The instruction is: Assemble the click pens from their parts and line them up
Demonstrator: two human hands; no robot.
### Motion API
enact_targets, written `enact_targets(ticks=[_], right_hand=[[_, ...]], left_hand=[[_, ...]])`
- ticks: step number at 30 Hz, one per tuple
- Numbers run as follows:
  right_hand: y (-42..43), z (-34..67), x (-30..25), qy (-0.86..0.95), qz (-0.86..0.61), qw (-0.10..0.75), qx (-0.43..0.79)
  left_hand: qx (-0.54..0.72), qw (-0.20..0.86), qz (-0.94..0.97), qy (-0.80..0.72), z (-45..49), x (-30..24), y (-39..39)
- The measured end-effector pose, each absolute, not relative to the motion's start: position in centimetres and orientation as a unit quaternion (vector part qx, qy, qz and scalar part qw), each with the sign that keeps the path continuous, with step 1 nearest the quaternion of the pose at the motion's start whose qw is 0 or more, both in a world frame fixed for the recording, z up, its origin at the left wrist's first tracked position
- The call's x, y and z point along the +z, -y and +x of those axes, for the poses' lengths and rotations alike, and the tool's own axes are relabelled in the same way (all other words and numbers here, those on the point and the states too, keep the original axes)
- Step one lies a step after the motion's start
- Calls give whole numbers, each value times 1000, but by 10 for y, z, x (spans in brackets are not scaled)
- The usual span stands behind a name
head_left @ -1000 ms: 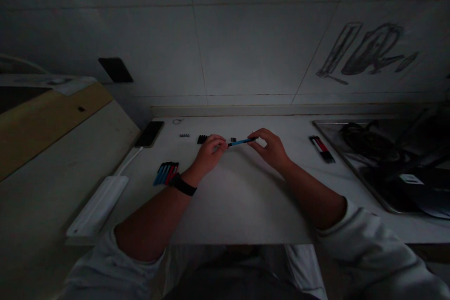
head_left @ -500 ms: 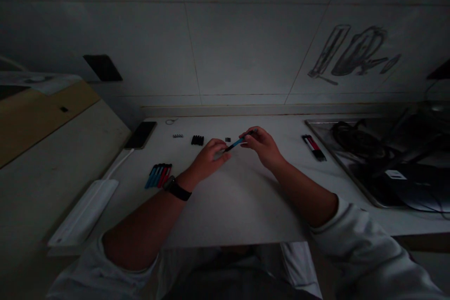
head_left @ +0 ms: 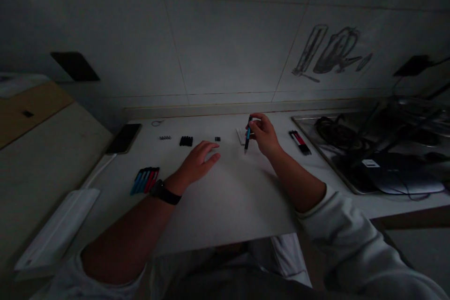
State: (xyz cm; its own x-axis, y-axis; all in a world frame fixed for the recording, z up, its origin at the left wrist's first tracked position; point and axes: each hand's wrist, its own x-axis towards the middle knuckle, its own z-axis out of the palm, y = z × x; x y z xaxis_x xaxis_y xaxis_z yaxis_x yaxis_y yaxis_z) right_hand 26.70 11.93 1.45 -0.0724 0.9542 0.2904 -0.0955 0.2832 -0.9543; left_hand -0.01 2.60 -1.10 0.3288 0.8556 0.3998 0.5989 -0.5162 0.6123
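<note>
My right hand (head_left: 263, 135) is closed round a blue and black pen (head_left: 248, 136), held nearly upright with its tip down. Behind the pen, thin white sticks, perhaps refills (head_left: 241, 136), lie on the table. My left hand (head_left: 199, 161) hovers over or rests on the tabletop, thumb and fingers apart, holding nothing. Just beyond its fingertips is a group of tiny dark parts (head_left: 217, 139). A row of black grips or sleeves (head_left: 186, 141) and a row of small springs (head_left: 165, 138) lie further left. Blue and red pen barrels (head_left: 145, 180) sit near my left wrist.
A phone (head_left: 123, 138) with a white cable lies at the left, near a white power strip (head_left: 58, 229). On the right are a few red and black pens (head_left: 300, 142), then a stove (head_left: 337, 150) with a dark laptop-like device (head_left: 397, 173). A wall closes off the back.
My left hand has let go of the pen. My right hand has turned it from slanting to nearly upright, tip down. The camera view has shifted slightly to the right.
</note>
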Motion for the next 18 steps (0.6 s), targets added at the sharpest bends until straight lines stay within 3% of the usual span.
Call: enact_targets(ticks=[18], right_hand=[[-127,277,19,552,-401,579,447]], left_hand=[[332,160,807,-461,-1,-14,-28]])
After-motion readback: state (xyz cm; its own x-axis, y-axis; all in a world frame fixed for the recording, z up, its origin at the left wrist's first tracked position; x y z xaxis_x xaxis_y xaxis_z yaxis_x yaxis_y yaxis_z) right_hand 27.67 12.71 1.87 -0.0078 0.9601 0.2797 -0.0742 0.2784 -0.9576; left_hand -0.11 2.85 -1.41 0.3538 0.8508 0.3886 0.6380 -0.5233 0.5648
